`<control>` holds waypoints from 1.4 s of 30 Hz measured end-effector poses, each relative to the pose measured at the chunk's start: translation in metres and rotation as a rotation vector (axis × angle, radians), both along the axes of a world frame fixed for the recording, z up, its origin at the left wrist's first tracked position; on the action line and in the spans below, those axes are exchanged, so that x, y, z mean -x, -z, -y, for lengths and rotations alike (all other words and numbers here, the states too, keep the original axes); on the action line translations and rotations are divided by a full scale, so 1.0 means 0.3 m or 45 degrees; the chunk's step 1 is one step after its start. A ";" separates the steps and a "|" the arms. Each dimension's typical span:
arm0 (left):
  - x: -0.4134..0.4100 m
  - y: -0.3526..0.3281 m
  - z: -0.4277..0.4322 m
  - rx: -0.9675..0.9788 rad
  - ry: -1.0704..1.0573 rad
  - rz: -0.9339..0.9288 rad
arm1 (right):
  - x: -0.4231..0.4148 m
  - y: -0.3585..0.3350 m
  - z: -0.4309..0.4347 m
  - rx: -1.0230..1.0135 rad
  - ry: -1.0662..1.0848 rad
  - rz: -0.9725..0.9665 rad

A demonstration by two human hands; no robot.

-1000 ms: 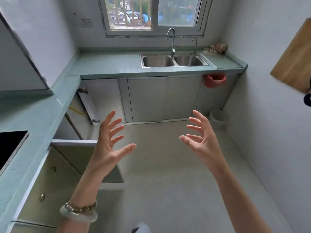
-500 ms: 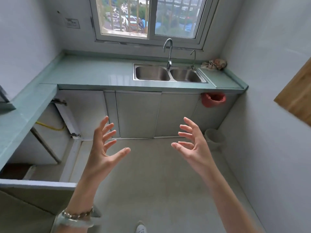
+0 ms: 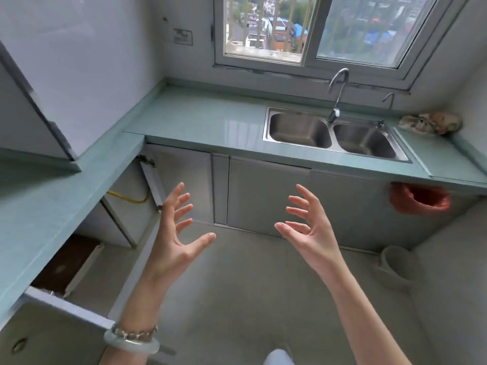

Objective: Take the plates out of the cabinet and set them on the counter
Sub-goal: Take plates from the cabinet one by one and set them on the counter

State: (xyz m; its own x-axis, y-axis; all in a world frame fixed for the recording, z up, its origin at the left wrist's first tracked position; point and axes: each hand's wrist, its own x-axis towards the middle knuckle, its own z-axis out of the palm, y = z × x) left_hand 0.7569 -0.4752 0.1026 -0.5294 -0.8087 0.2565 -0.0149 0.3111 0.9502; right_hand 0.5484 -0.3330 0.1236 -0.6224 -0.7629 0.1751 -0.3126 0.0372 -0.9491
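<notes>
Nearest, at 7 o'clock, a smooth pale bangle (image 3: 131, 343) is worn on the left wrist. The left hand (image 3: 174, 241) and right hand (image 3: 308, 233) are held up mid-air, fingers spread wide, palms facing, nothing gripped. At 8 o'clock the cabinet (image 3: 66, 262) is open, its flat door (image 3: 47, 335) swung out. Plates can't be made out inside tbh. The glossy teal counter (image 3: 200, 114) runs lengthwise toward 11, then across to the steel double sink (image 3: 332, 133) at 1.
</notes>
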 end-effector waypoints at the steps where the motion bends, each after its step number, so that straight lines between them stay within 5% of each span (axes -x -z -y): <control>1: -0.001 0.006 0.023 -0.004 -0.043 0.010 | 0.013 0.006 0.049 -0.008 -0.043 0.007; 23: 0.190 0.128 0.405 -0.220 -1.406 0.018 | 0.199 0.123 1.310 -0.151 -1.437 0.013; 42: -0.004 0.233 0.545 -0.245 -1.741 -0.001 | -0.099 0.287 1.648 -0.282 -1.668 -0.087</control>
